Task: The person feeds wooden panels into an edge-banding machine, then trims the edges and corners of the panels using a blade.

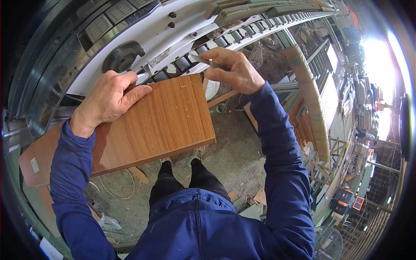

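A wood-grain board (160,117), its surface scuffed with small pale marks, lies in front of me with its near edge toward my body. My left hand (106,99) is closed at the board's far edge, the thumb along the top and the fingers curled over; the fingertips are hidden. Beyond the board's far right corner, my right hand (236,71) is closed in a pinch on a thin flat blade-like piece (199,58), pale at its tip. That tip reaches over a row of dark rollers (182,64) on a machine track. Its exact kind cannot be made out.
A white machine body with a black knob (123,56) stands just beyond the board. Stacked boards (260,11) lie at the far side. On the right stand a long padded beam (310,104) and a black-and-orange toolbox (342,201). Scraps and a cord litter the floor (234,169).
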Motion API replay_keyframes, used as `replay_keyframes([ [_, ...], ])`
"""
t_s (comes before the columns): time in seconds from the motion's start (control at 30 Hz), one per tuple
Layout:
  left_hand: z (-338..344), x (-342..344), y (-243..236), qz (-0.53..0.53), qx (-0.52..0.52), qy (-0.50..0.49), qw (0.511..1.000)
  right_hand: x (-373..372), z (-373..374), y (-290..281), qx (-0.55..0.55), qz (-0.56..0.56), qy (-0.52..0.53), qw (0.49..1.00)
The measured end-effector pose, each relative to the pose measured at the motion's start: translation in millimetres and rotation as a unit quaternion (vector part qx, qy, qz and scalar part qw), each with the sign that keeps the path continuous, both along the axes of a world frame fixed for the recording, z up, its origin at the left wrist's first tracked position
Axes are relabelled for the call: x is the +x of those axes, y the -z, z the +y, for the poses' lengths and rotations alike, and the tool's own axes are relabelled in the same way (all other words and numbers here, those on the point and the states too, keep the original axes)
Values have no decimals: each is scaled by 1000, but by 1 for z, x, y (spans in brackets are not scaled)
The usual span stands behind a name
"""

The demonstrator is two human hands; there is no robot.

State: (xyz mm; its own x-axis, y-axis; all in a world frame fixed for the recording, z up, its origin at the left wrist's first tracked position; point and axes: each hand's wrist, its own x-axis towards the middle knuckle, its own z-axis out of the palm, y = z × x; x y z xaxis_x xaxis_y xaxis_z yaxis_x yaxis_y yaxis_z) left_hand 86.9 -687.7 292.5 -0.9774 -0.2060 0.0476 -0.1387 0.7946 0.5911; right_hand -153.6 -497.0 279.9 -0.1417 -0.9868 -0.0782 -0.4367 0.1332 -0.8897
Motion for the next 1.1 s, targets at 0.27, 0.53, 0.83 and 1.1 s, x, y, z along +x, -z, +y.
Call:
replay_keyframes([
  [0.27,-3,2,1,-33,-39,3,999,9,16,-21,40,-19,0,999],
  [0.53,-3,1,5,-7,-50,0,999,21,8,-8,32,10,2,999],
  [0.83,-3,-1,2,-38,-2,1,999,32,26,1,-46,128,17,991],
  [1.1,-4,0,6,-29,29,3,999,39,32,-1,-65,135,36,988],
])
